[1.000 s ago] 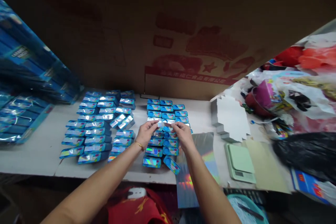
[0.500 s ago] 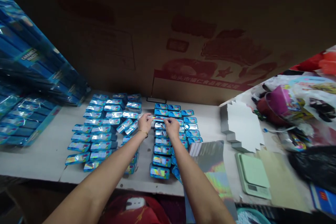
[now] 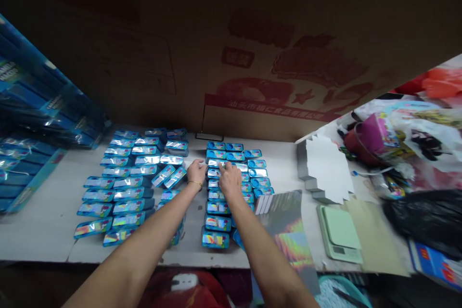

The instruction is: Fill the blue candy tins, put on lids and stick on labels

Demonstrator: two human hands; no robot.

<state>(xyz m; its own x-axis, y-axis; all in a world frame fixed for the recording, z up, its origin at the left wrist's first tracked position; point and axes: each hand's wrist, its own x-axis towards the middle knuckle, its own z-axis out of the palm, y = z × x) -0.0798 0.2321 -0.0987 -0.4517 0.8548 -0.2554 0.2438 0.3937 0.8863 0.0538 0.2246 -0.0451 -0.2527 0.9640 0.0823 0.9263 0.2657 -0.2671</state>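
Boxes (image 3: 218, 223): blue, in rows on the table (image 3: 39, 224), one group left and one further right; what they hold cannot be seen.
Tops (image 3: 218, 239): some carry a shiny strip, others show a round recess.
Left hand (image 3: 197, 172): fingers bent at the edge of a right-group box; cannot tell whether they pinch anything.
Right hand (image 3: 230, 180): fingertips down on that box's top, not wrapped around it.
Basin (image 3: 357, 288): pale shreds (image 3: 328, 293) inside, a dark tool (image 3: 348, 297) lying across them.
Clear packs (image 3: 54, 101): filled with blue packages (image 3: 21, 94), far left.
Carton (image 3: 252, 82): large, red-printed, behind the boxes.
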